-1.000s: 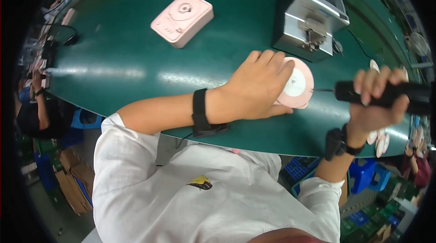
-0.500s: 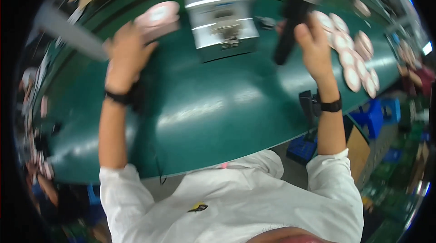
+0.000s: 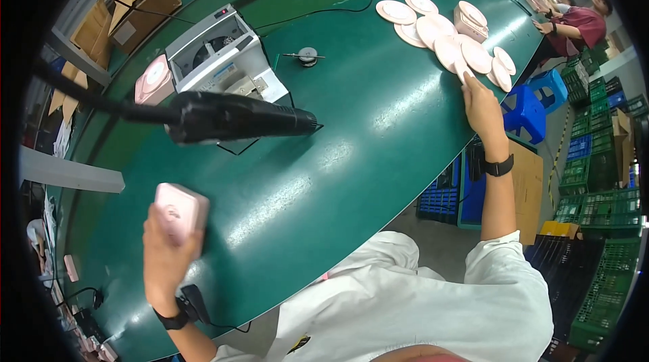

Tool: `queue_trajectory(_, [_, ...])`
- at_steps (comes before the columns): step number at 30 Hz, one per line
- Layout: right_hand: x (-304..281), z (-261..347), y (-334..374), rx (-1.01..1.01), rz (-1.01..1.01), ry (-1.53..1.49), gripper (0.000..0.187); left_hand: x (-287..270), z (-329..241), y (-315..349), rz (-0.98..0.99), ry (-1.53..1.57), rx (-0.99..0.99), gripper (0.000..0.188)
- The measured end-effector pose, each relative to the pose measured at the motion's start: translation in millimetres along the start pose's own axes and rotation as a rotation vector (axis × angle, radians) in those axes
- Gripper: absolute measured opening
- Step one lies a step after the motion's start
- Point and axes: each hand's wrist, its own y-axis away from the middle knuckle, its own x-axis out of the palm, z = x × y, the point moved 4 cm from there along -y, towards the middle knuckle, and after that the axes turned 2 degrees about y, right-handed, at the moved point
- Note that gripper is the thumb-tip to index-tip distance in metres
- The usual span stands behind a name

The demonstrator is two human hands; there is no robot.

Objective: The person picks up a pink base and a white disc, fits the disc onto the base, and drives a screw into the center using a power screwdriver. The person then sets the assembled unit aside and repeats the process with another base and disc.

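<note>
At the lower left, my left hand [image 3: 165, 254] grips a pale pink box-shaped housing [image 3: 179, 210] with rounded corners, over the green table. My right hand [image 3: 483, 112] reaches to the right side, where its fingers pinch a thin pale pink disc cover [image 3: 462, 70] seen nearly edge-on. Beside it lies a spread of pink round covers [image 3: 436, 29] with white faces, partly overlapping. A black electric screwdriver [image 3: 236, 117] hangs in front of a silver screw feeder [image 3: 216, 54], away from both hands. Left of the feeder sits another pink housing [image 3: 154, 80] with a round top.
A pink housing [image 3: 471, 20] stands behind the covers. A small round metal piece [image 3: 307, 56] with a thin rod sits right of the feeder. Cardboard boxes [image 3: 145, 7] stand at the far left. Blue stools [image 3: 524, 115] and crates line the right floor; another person [image 3: 574, 27] works at far right.
My view has turned to the right. My left hand has come nearer with a pink housing. My right hand has left the screwdriver and taken hold of a disc cover.
</note>
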Motion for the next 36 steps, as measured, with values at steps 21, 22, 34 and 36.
queue_trajectory(21, [-22,243,84,-0.961,0.245,-0.763,0.041,99,-134,-29,-0.027,0.409,0.902,0.108])
queue_trajectory(22, [-22,248,85,-0.964,0.271,-0.786,0.048,99,-136,-26,-0.017,0.414,0.960,0.108])
queue_trajectory(34, [4,226,79,-0.701,0.178,-0.827,0.081,110,-133,-24,-0.061,0.475,0.832,0.107])
queue_trajectory(36, [10,210,79,-0.627,0.145,-0.848,0.078,114,-127,-28,-0.049,0.500,0.834,0.108])
